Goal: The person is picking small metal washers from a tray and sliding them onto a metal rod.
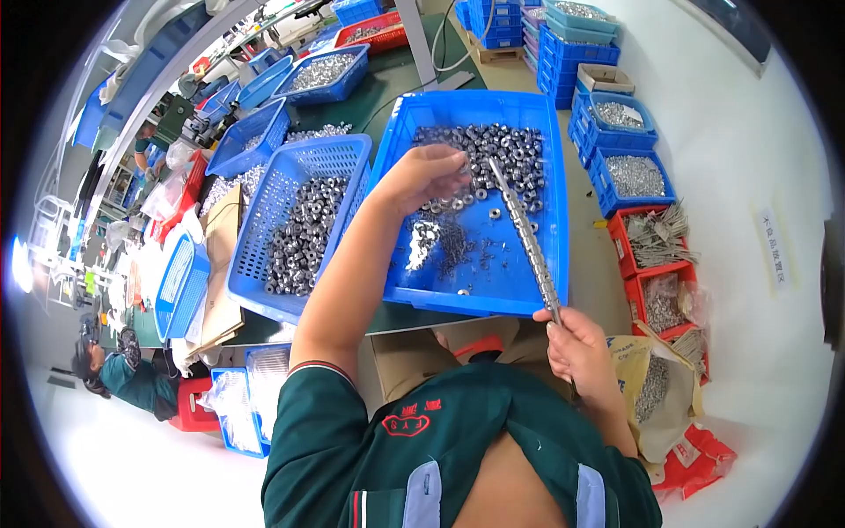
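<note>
My right hand is closed round the lower end of a long metal rod. Small metal rings are stacked along most of the rod, which slants up and left across a blue tray. Its thin bare tip points at the tray's far part. Over the tray's left half hovers my left hand, fingers loosely bent and apart, slightly blurred, a short way left of the tip. No thing shows between them. Beneath lie many loose dark metal rings, with a heap of small dark bits nearer me.
Left of the tray stands a blue perforated basket of metal rings. More blue bins of parts line the green table. Stacked blue bins and red bins stand along the right wall. Another person sits far left.
</note>
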The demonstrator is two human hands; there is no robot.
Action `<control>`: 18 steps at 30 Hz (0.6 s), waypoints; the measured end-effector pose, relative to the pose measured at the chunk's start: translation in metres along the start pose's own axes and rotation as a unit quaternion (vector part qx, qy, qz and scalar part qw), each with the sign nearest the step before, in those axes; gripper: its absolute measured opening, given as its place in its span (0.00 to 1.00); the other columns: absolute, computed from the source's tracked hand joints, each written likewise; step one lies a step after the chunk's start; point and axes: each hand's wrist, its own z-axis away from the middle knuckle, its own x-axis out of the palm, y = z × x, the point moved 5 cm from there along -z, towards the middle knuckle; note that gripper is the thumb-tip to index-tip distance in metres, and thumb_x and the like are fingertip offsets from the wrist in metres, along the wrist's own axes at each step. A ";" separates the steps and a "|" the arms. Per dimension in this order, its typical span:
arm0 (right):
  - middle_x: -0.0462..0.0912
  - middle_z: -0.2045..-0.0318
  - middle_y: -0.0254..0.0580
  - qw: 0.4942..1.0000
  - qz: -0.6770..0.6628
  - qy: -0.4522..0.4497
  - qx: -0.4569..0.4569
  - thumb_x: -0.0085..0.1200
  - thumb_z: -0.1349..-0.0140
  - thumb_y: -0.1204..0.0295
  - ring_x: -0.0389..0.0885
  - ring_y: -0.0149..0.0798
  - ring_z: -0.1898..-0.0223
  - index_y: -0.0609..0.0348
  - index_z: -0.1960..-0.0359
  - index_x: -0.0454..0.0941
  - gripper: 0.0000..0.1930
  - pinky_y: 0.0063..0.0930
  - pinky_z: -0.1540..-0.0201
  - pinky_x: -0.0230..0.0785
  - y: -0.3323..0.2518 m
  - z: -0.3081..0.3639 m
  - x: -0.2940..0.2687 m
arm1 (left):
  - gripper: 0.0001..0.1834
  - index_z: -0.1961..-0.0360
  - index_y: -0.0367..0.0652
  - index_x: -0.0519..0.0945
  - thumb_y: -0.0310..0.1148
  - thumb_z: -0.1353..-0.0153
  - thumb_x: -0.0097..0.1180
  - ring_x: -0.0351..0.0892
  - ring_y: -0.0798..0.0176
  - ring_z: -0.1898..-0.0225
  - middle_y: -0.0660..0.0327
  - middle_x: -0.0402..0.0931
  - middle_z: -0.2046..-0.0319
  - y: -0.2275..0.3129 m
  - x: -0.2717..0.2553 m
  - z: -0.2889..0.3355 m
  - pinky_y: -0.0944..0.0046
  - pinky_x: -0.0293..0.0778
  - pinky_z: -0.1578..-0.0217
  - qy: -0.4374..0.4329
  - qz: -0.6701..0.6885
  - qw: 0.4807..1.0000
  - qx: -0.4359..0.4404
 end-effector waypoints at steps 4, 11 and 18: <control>0.57 0.86 0.23 1.000 0.005 0.009 0.003 0.42 0.34 0.72 0.52 0.17 0.88 0.64 0.54 0.70 0.11 0.13 0.86 0.46 0.000 0.000 0.001 | 0.07 0.63 0.42 0.74 0.34 0.37 0.52 0.74 0.69 0.73 0.59 0.78 0.70 0.003 0.008 0.000 0.69 0.72 0.71 -0.052 0.186 0.981 0.014; 0.59 0.85 0.23 1.000 0.022 -0.007 0.003 0.43 0.35 0.73 0.53 0.17 0.87 0.65 0.53 0.69 0.12 0.13 0.85 0.46 0.000 -0.003 0.006 | 0.10 0.61 0.39 0.74 0.34 0.36 0.48 0.68 0.67 0.74 0.62 0.72 0.75 0.010 0.021 0.007 0.69 0.67 0.70 -0.149 0.245 0.958 0.022; 0.59 0.84 0.23 0.999 0.031 -0.012 0.004 0.43 0.35 0.73 0.54 0.16 0.86 0.65 0.53 0.69 0.12 0.13 0.84 0.47 -0.001 -0.006 0.012 | 0.14 0.60 0.35 0.73 0.37 0.33 0.44 0.70 0.72 0.73 0.65 0.70 0.75 0.017 0.034 0.012 0.71 0.67 0.70 -0.145 0.161 0.974 0.068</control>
